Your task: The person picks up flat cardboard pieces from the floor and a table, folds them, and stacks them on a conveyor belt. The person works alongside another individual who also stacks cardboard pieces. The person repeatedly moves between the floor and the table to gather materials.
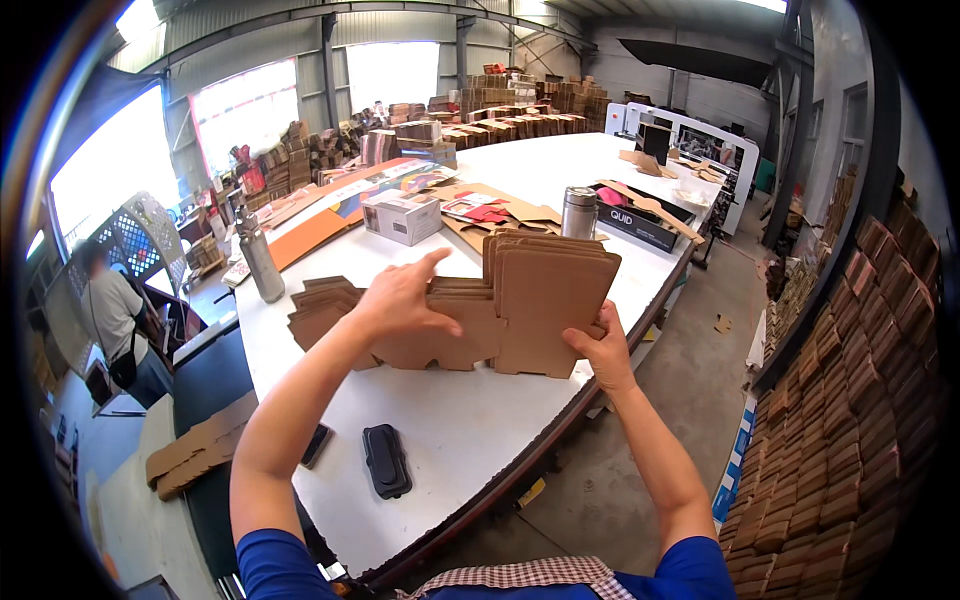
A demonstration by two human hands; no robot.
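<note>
we have the cardboard blanks (pixel 548 312) bunched upright, edges not yet even; our right hand (pixel 606 350) grips their side, our left hand (pixel 398 298) spread wide.

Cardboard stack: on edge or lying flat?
On edge: the cardboard stack shows its broad face to the camera, lower edge at the table, right hand gripping its side.

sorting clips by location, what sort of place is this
Probably a cardboard packaging workshop: brown cardboard piles rise along the right side, more stacks fill the back, and cut cardboard sheets stand on a long white table.
</note>
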